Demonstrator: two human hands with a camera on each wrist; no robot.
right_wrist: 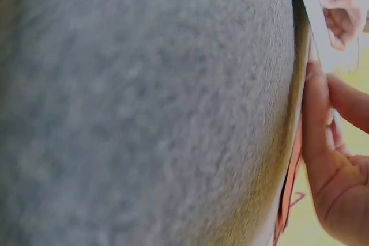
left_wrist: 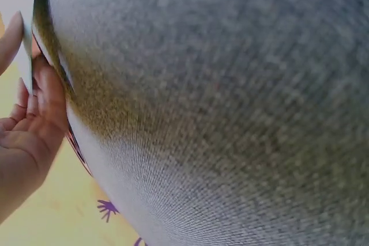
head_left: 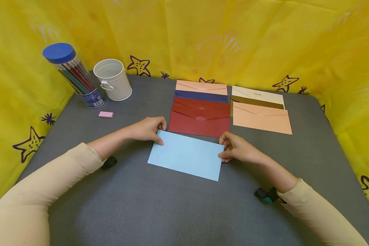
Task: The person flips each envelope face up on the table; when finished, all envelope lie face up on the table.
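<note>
A light blue envelope point(head_left: 186, 155), its plain side up and no flap showing, is held between both hands. My left hand point(head_left: 147, 129) pinches its upper left corner, thumb on top and fingers beneath. At the upper right corner, my right hand point(head_left: 238, 147) pinches the edge the same way. Seen from the left wrist, the envelope point(left_wrist: 26, 44) is nearly edge-on between thumb and fingers, held above the table. The right wrist view shows the right hand's fingers point(right_wrist: 317, 113) behind the envelope. Just beyond it lie overlapping red envelopes point(head_left: 200, 123).
Behind the red envelopes lie a blue envelope point(head_left: 201, 96) and a peach one point(head_left: 201, 87). To their right are cream point(head_left: 258, 95), brown and peach envelopes point(head_left: 261, 118). A pencil tub point(head_left: 80, 77), a white bucket point(head_left: 117, 83) and a pink eraser point(head_left: 106, 114) stand at back left.
</note>
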